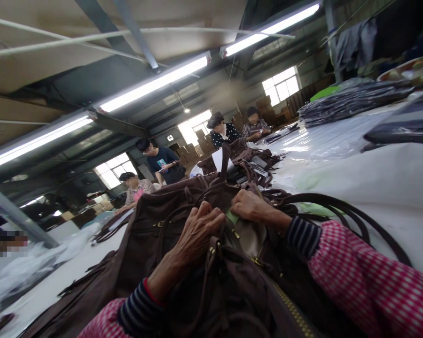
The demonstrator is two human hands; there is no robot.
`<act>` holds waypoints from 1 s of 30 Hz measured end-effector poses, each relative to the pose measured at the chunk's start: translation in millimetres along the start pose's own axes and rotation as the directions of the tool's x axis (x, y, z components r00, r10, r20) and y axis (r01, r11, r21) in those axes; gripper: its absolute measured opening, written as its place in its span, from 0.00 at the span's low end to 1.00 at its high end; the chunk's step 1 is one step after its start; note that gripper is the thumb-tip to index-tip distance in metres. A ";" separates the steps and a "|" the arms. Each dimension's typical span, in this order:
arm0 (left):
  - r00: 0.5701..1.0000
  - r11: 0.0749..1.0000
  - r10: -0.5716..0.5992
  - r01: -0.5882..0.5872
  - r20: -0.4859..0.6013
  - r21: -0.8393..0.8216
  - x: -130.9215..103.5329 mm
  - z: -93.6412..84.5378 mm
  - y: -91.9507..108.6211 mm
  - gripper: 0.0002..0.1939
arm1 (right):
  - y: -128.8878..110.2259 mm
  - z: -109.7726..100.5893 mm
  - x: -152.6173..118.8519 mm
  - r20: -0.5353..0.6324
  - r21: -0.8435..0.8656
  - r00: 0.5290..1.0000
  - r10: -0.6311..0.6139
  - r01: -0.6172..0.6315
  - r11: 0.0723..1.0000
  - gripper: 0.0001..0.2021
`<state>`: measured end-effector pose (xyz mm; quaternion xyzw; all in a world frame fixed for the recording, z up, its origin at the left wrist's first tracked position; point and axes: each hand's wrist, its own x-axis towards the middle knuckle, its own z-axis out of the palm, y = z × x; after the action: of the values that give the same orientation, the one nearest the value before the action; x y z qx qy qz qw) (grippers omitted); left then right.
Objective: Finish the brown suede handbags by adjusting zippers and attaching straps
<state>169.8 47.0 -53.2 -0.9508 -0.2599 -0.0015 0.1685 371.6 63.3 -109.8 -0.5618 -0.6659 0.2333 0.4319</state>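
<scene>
A dark brown handbag (pixel 246 286) with a gold-toothed zipper (pixel 292 310) lies right in front of me, its mouth partly unzipped. My left hand (pixel 202 230) is closed at the edge of the opening, fingers curled over the brown material; the fingertips are hidden. My right hand (pixel 252 206) is closed too, its fingers bent down at the far side of the opening. A small green piece (pixel 232 216), perhaps a tag, shows between both hands against the right fingertips. Below it are the grey-brown lining (pixel 248 237) and a small gold zipper pull (pixel 235 233).
More brown bags (pixel 141 230) are heaped left and ahead, with looped straps (pixel 338 206) to the right. Plastic-wrapped dark stacks (pixel 352 101) lie on the white table (pixel 391 188). Several people work beyond, one in a dark T-shirt (pixel 165 164). Clear plastic (pixel 45 258) lies left.
</scene>
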 end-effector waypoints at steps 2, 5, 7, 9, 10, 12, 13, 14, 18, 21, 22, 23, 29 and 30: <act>1.000 1.000 -0.024 0.024 0.002 -0.002 0.0 0.6 -0.2 0.06 | -1.0 2.7 0.1 -0.026 -0.012 1.000 0.011 -0.012 1.000 0.11; 0.999 0.999 -0.033 0.033 -0.001 0.015 0.4 1.3 0.0 0.09 | 2.9 10.8 -0.2 -0.139 -0.019 0.990 0.037 -0.040 0.999 0.10; 1.000 0.999 -0.026 0.026 0.010 0.021 0.7 1.1 0.4 0.08 | 6.4 15.6 -1.0 -0.206 -0.015 0.977 0.060 -0.065 0.998 0.10; 0.999 0.998 -0.031 0.030 0.015 0.047 1.2 0.5 1.3 0.08 | 8.4 18.3 -2.3 -0.237 -0.009 0.969 0.075 -0.080 0.997 0.10; 0.999 0.997 -0.036 0.035 0.020 0.069 1.7 0.3 1.8 0.09 | 8.5 18.9 -3.2 -0.241 -0.008 0.968 0.076 -0.080 0.997 0.09; 0.998 0.992 -0.045 0.040 0.034 0.122 3.1 0.8 2.4 0.08 | 7.3 18.9 -5.3 -0.245 -0.010 0.967 0.062 -0.067 0.998 0.08; 0.998 0.989 -0.040 0.034 0.045 0.145 3.8 1.6 2.4 0.09 | 6.4 18.7 -6.5 -0.247 -0.011 0.968 0.053 -0.058 0.998 0.08; 0.998 0.986 -0.030 0.021 0.053 0.163 4.3 2.6 2.3 0.10 | 5.6 18.4 -7.6 -0.248 -0.010 0.968 0.046 -0.050 0.999 0.08; 0.997 0.981 0.028 -0.041 0.073 0.188 0.8 3.5 3.3 0.14 | 5.1 18.7 -11.2 -0.253 0.010 0.967 0.033 -0.031 0.999 0.07; 0.997 0.983 0.062 -0.067 0.036 0.173 -6.6 -5.4 8.2 0.15 | 7.1 19.9 -12.1 -0.242 0.038 0.970 0.029 -0.020 0.999 0.07; 0.997 0.984 0.075 -0.075 0.008 0.163 -8.3 -9.4 9.9 0.16 | 7.9 20.1 -11.9 -0.233 0.050 0.972 0.027 -0.016 0.999 0.07; 0.996 0.985 0.085 -0.082 -0.015 0.149 -9.1 -13.1 11.3 0.16 | 8.7 20.2 -11.2 -0.220 0.063 0.975 0.026 -0.012 0.998 0.07; 0.991 0.994 0.114 -0.113 0.073 -0.006 3.4 -11.8 3.7 0.09 | 14.2 16.0 3.4 -0.082 0.145 0.996 0.025 -0.012 0.989 0.06; 0.991 0.992 0.124 -0.123 0.060 -0.010 4.2 -7.9 0.5 0.08 | 13.5 14.7 6.8 -0.052 0.151 0.998 0.024 -0.016 0.988 0.07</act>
<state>174.3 46.1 -45.6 -0.9652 -0.2055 0.0367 0.1572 366.7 75.9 -126.1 -0.5401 -0.6291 0.2720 0.4883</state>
